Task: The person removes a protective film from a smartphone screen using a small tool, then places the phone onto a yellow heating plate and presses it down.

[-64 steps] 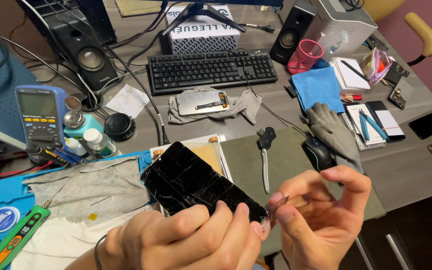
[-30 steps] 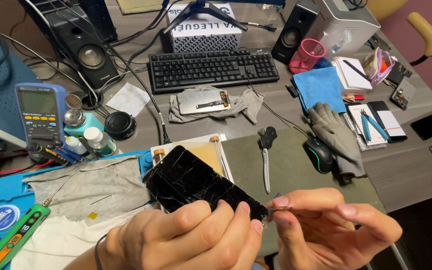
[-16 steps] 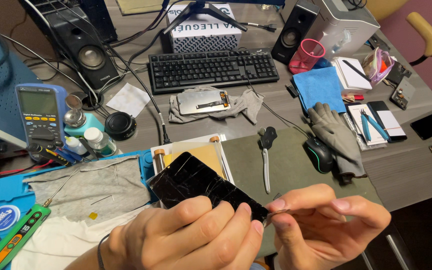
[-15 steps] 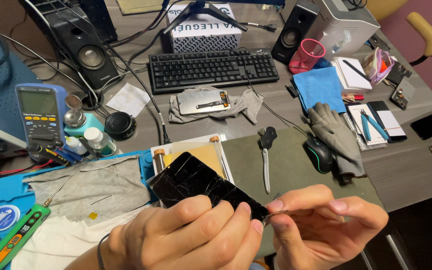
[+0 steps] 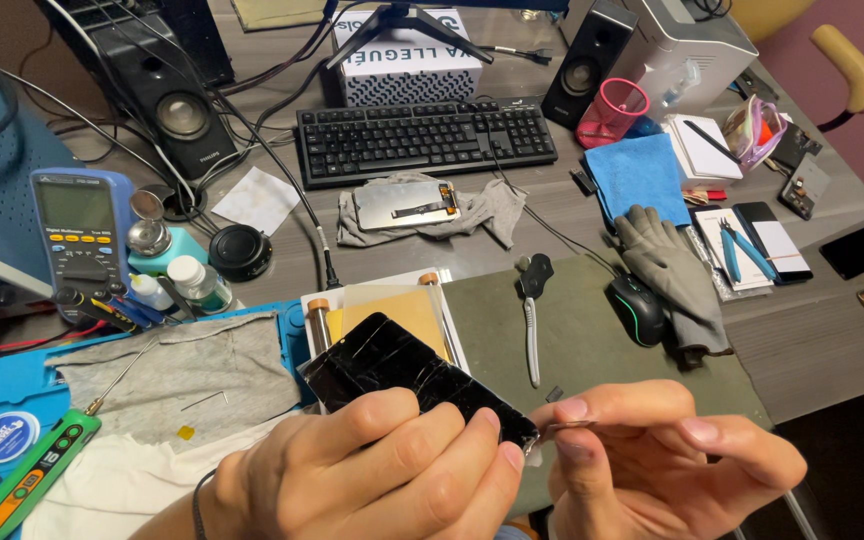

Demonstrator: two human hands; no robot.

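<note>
the left hand (image 5: 372, 480) wraps its fingers around a cracked black glossy phone (image 5: 402, 375), steadying it at the worktop's near edge so the right hand (image 5: 672, 465), fingers pinched shut on a thin metal pry blade (image 5: 564, 427), meets its corner.

Black keyboard (image 5: 426, 141), two speakers (image 5: 167, 98), multimeter (image 5: 80, 243), grey glove (image 5: 674, 272), mouse (image 5: 636, 309), blue cloth (image 5: 638, 175), pink cup (image 5: 611, 113)

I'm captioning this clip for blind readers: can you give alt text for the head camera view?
A person's left hand holds a cracked black phone while the right hand pinches a thin metal piece at its lower corner. Behind lie a keyboard, multimeter, grey gloves and a mouse.
</note>
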